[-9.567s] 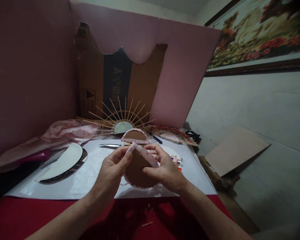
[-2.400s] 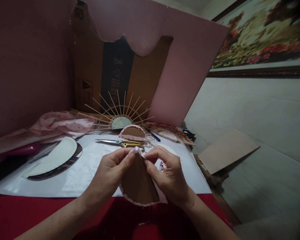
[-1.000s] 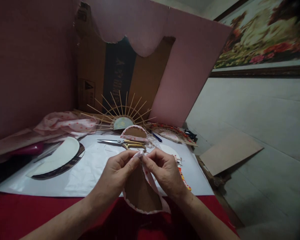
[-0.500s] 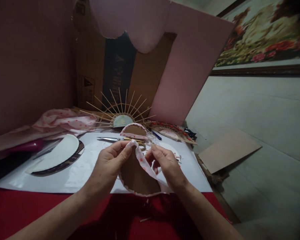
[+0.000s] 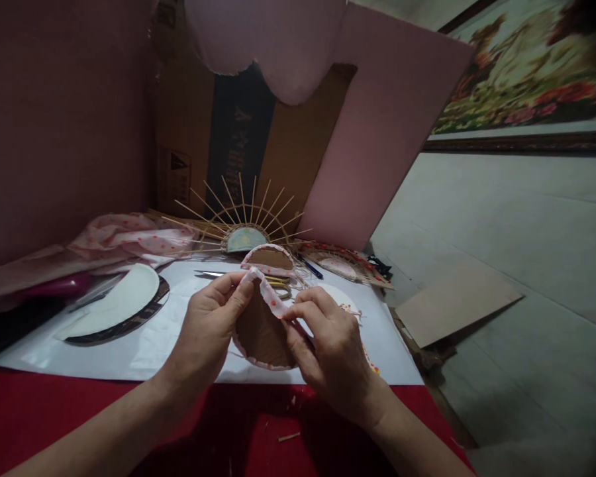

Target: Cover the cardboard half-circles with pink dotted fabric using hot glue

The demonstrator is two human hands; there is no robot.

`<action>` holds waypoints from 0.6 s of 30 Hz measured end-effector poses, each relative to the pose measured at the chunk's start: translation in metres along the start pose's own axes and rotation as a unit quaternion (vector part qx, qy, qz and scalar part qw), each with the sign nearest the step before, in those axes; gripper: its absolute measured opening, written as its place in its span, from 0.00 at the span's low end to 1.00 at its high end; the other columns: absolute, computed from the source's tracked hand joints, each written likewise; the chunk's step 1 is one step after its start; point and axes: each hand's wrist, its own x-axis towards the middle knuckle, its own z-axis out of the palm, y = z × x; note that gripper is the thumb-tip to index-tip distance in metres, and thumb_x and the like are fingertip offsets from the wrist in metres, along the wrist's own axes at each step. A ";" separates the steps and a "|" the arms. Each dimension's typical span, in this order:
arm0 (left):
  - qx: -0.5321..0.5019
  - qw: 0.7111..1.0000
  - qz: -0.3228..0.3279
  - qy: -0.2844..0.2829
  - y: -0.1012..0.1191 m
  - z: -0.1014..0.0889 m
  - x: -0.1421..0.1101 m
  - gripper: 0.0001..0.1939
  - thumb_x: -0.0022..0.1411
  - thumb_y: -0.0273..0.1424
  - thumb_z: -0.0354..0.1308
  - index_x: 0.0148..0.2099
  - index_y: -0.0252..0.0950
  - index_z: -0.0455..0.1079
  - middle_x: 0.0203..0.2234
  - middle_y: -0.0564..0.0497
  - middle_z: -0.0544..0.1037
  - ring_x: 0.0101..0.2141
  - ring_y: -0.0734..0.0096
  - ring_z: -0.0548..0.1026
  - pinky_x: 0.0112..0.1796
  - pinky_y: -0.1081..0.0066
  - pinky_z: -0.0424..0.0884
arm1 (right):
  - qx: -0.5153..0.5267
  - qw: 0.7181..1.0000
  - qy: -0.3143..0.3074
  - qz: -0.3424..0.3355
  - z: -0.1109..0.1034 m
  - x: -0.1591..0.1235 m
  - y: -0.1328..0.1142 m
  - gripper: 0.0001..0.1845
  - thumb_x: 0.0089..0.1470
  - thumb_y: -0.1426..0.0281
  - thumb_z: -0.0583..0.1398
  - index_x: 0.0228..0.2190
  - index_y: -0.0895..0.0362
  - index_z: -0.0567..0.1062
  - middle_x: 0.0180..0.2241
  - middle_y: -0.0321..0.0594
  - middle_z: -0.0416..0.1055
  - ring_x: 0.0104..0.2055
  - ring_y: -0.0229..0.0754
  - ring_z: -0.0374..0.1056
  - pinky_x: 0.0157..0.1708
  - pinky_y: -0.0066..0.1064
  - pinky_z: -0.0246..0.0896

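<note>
A half-round cardboard piece, edged with pink spotted fabric, is held up between my two hands. My left hand pinches its upper left corner, thumb on the near side. Along the straight edge runs a folded fabric strip; my right hand closes thumb and fingers on it partway down. The lower right corner of the piece is hidden behind my right hand. Just beyond lie scissors, partly covered by the piece, and a second fabric-edged cardboard half-round.
A fan frame of thin sticks stands at the back, with a red-trimmed fan to its right. Spotted cloth is heaped at the left, near a white half-round sheet. A blue pen lies behind my right hand.
My right hand has left the top corner, where both hands were together, and moved down the straight edge to grip the strip there. The left hand still holds the corner.
</note>
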 end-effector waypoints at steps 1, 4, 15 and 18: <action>-0.001 1.000 0.002 0.004 0.000 0.000 0.000 0.09 0.58 0.37 0.62 0.38 0.37 0.76 0.27 0.53 0.78 0.30 0.74 0.72 0.32 0.76 0.67 | -0.013 1.000 0.000 -0.009 0.001 0.000 -0.001 0.06 0.56 0.77 0.55 0.34 0.61 0.72 0.36 0.47 0.67 0.39 0.46 0.65 0.36 0.35 0.61; -0.010 1.000 -0.006 0.011 0.000 0.000 -0.001 0.10 0.57 0.37 0.63 0.38 0.37 0.76 0.28 0.53 0.78 0.30 0.73 0.72 0.32 0.76 0.67 | -0.039 0.999 -0.004 -0.027 0.003 -0.001 -0.005 0.09 0.58 0.76 0.53 0.31 0.61 0.73 0.33 0.47 0.68 0.36 0.45 0.65 0.33 0.35 0.61; -0.026 0.998 -0.037 -0.036 0.002 0.004 -0.005 0.09 0.57 0.36 0.62 0.36 0.37 0.76 0.29 0.51 0.79 0.30 0.72 0.73 0.34 0.74 0.68 | 0.298 0.922 -0.013 0.247 0.002 0.003 0.010 0.20 0.62 0.58 0.52 0.25 0.57 0.69 0.22 0.33 0.62 0.24 0.35 0.57 0.23 0.27 0.53; -0.021 0.998 -0.043 -0.035 0.000 0.004 -0.006 0.09 0.55 0.36 0.64 0.35 0.37 0.76 0.28 0.51 0.79 0.29 0.71 0.73 0.31 0.74 0.67 | 0.348 0.903 -0.022 0.251 0.012 0.001 0.013 0.20 0.59 0.57 0.56 0.21 0.57 0.68 0.19 0.30 0.58 0.20 0.32 0.52 0.20 0.25 0.49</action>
